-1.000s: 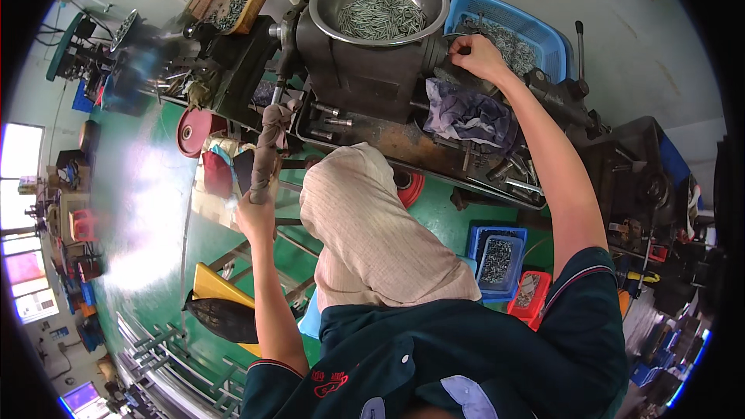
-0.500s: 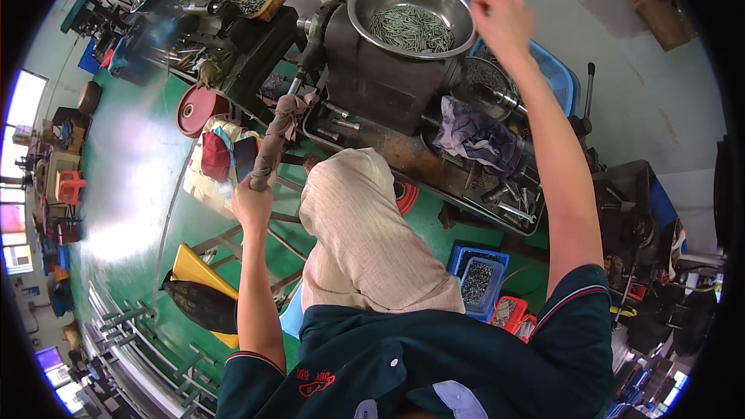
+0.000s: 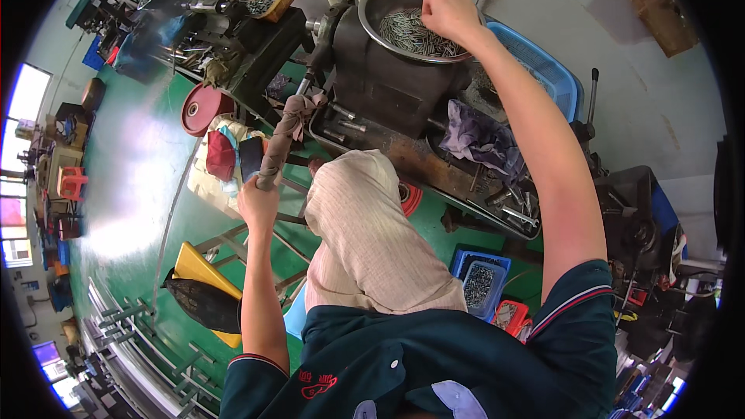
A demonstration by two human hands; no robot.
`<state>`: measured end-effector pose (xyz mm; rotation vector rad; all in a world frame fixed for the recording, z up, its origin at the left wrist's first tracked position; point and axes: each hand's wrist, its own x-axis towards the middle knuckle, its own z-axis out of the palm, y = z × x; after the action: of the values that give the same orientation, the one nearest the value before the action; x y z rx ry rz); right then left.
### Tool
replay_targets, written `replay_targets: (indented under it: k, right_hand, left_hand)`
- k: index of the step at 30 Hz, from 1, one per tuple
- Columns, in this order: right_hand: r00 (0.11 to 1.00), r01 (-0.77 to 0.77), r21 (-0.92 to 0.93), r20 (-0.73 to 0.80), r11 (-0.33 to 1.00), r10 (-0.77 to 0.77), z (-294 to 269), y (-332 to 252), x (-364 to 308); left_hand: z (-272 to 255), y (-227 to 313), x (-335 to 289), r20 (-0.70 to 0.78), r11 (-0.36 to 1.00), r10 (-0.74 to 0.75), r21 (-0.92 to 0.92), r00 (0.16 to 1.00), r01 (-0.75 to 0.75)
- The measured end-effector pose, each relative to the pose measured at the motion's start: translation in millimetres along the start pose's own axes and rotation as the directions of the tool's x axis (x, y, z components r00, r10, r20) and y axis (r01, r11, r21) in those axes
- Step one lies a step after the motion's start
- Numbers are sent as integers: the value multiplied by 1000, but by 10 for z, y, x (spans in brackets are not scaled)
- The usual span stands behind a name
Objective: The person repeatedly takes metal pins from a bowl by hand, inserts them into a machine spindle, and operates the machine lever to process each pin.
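Observation:
My left hand is wrapped round the lower end of a lever handle bound in brown cloth. That lever slants up to a shaft on the side of a dark machine head. A steel bowl sits on top of the machine, holding many small metal pins. Above the right part of the bowl is my right hand, its fingers curled together and pointing down towards the pins. Whatever lies between those fingertips is hidden.
Right of the bowl stands a blue plastic basket. A crumpled dark rag and loose tools lie on the machine's oily tray. Blue bins and a red one are on the floor. An orange basket stands far left.
My right hand has moved left from beyond the bowl's right rim to above the pins. The left hand keeps its grip on the lever. The whole view has shifted slightly.

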<state>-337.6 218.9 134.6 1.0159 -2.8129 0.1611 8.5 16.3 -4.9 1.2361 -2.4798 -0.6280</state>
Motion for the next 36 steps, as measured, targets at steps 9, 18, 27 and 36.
replay_targets:
  k: [9, 18, 27, 36]
  right_hand:
    - [934, -83, 737, -178, 671, 310, -130, 907, -457]
    - [952, -214, 773, 29, 597, 304, 793, 1140, -1036]
    - [984, -169, 800, 103, 576, 146, 957, 1175, -1021]
    - [988, -137, 818, 75, 558, 133, 1019, 1204, -1003]
  left_hand:
    - [-19, -11, -2, 13, 1000, 2, 7, 1000, -3]
    - [-47, 49, -6, 57, 1000, 5, 2, 998, -6]
    - [7, -6, -2, 0, 997, 68, -40, 998, -68]
    - [0, -9, 8, 3, 995, 95, -37, 995, -95]
